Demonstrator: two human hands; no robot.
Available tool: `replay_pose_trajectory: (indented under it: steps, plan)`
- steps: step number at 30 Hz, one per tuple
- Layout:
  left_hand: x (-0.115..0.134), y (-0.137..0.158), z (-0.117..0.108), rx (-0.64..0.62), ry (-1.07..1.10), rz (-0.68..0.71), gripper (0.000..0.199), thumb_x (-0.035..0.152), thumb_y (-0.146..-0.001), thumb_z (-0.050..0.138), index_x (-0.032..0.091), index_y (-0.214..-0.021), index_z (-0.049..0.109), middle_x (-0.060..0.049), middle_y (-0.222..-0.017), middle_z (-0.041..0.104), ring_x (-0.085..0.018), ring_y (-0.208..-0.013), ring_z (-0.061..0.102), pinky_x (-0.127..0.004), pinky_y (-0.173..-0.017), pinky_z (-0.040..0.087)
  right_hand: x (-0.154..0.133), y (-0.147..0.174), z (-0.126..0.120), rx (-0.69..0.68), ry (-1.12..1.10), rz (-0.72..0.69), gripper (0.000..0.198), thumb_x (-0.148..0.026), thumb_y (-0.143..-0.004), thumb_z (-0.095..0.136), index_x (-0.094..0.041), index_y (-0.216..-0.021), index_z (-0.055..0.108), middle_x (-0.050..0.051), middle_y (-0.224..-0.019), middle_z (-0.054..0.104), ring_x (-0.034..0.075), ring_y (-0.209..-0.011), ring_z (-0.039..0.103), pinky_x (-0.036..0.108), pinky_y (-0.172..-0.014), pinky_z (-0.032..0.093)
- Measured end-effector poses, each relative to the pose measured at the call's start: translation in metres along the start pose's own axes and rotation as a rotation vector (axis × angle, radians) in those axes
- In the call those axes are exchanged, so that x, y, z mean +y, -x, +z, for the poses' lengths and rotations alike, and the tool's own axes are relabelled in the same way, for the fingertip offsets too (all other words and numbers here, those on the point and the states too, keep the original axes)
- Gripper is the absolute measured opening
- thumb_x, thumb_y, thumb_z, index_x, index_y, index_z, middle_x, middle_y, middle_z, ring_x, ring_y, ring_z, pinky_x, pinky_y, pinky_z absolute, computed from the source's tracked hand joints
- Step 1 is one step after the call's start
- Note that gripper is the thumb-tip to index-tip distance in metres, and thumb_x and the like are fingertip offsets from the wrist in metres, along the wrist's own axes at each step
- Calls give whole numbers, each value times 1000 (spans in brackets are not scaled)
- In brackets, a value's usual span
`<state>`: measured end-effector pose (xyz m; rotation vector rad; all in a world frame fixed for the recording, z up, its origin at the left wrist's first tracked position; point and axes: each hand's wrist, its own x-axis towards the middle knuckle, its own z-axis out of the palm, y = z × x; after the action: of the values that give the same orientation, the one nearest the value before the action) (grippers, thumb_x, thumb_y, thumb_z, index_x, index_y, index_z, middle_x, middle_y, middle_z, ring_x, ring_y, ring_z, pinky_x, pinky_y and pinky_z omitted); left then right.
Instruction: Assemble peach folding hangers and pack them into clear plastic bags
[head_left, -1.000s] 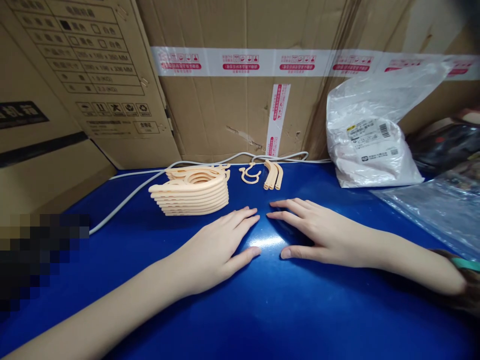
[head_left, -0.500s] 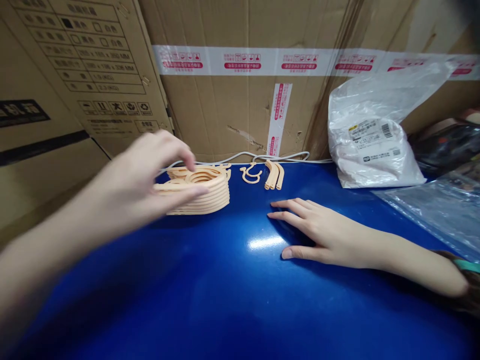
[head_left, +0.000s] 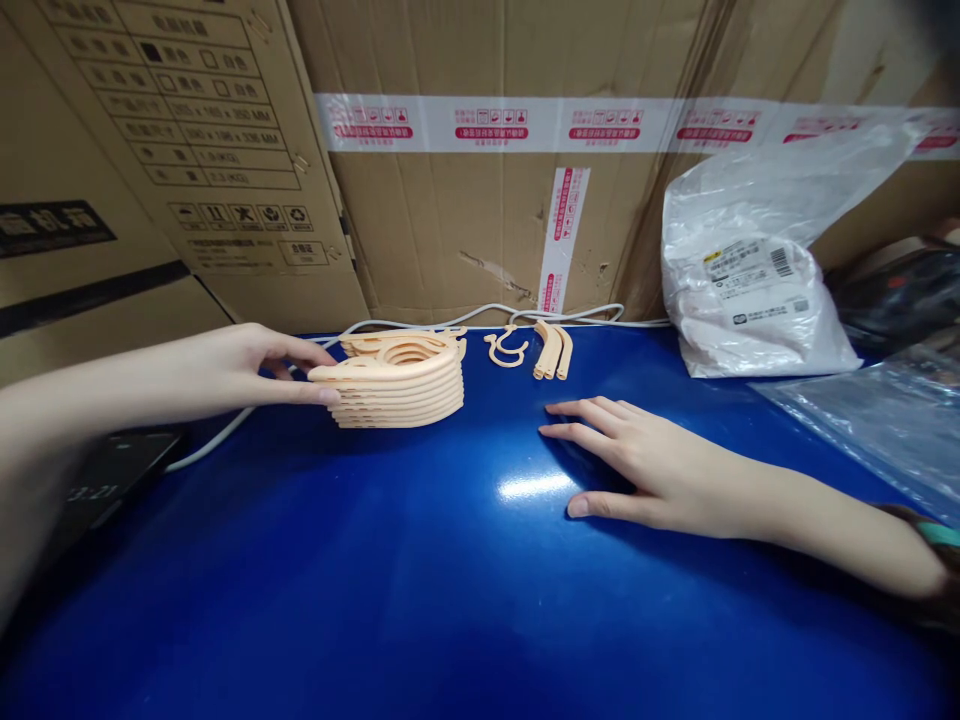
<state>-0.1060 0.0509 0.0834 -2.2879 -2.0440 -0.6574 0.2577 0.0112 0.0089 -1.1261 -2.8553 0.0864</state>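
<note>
A neat stack of beige plastic folding hangers point(head_left: 405, 390) lies on the blue table point(head_left: 450, 560), left of the middle. My left hand point(head_left: 247, 370) is at the stack's left end, with the thumb in front and the index finger behind, the tip of the top hanger between them. Its other fingers are partly hidden. My right hand point(head_left: 637, 455) rests palm down on the table, fingers spread, holding nothing. Beyond it lie a few curved beige hanger arms point(head_left: 553, 350) and beige hook pieces point(head_left: 508, 345).
Cardboard boxes point(head_left: 450, 230) wall off the table's back and left. A white cable point(head_left: 217, 440) runs along the back and down the left. A phone point(head_left: 112, 480) lies at left. On the right are a filled white plastic bag point(head_left: 757, 300) and clear plastic film point(head_left: 870, 420).
My left hand has moved left and down from above the stack to its left end, its fingers closing in. The phone has come into view. My right hand stays in place.
</note>
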Motion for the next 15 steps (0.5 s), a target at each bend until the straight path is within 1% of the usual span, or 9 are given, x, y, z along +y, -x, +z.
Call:
replay_pose_trajectory:
  steps: [2, 4, 5, 8, 10, 11, 15]
  plan:
    - [-1, 1, 2, -47, -6, -18, 73, 76, -82, 35, 14, -99, 70, -1, -81, 70, -20, -91, 57, -22, -81, 45, 0, 0, 0, -3, -4, 1, 75, -70, -89, 41, -17, -142, 47, 15, -146, 44, 30, -128, 46, 48, -106, 40]
    - [-4, 1, 5, -131, -15, -26, 72, 75, -83, 36, 14, -101, 70, -1, -84, 71, -21, -93, 57, -23, -83, 44, 0, 0, 0, -3, -5, 1, 75, -70, -89, 41, -17, -142, 47, 15, -146, 44, 30, -129, 46, 48, -107, 39]
    - [-6, 1, 5, -193, -13, -25, 71, 74, -82, 39, 14, -102, 70, -1, -86, 72, -21, -94, 57, -23, -83, 44, 0, 0, 0, -3, -5, 1, 75, -70, -89, 41, -17, -142, 47, 15, -146, 44, 30, -129, 46, 49, -107, 39]
    - [-15, -3, 4, -456, 29, 12, 63, 68, -77, 51, 16, -106, 70, 1, -96, 73, -22, -95, 59, -22, -83, 43, 0, 0, 0, 1, -3, 4, 75, -70, -89, 41, -18, -142, 47, 15, -146, 44, 31, -128, 47, 49, -107, 39]
    - [-21, -6, 2, -569, 56, 38, 59, 63, -76, 55, 18, -110, 69, 3, -102, 73, -21, -96, 60, -21, -84, 42, 1, 0, 0, 3, -5, 3, 75, -70, -89, 42, -18, -142, 48, 15, -146, 44, 31, -127, 47, 50, -106, 40]
    - [-24, -8, 1, -591, 60, 42, 58, 62, -75, 56, 18, -111, 69, 4, -104, 73, -21, -96, 60, -21, -84, 41, 1, 0, 0, 4, -6, 2, 74, -69, -89, 42, -18, -142, 48, 15, -146, 45, 31, -127, 48, 50, -106, 40]
    - [-30, -12, 2, -597, 48, 27, 60, 62, -71, 60, 18, -110, 69, 3, -102, 73, -23, -95, 61, -21, -80, 42, 0, 0, 0, 9, -6, -3, 74, -69, -89, 43, -17, -142, 48, 16, -146, 45, 31, -126, 48, 50, -106, 40]
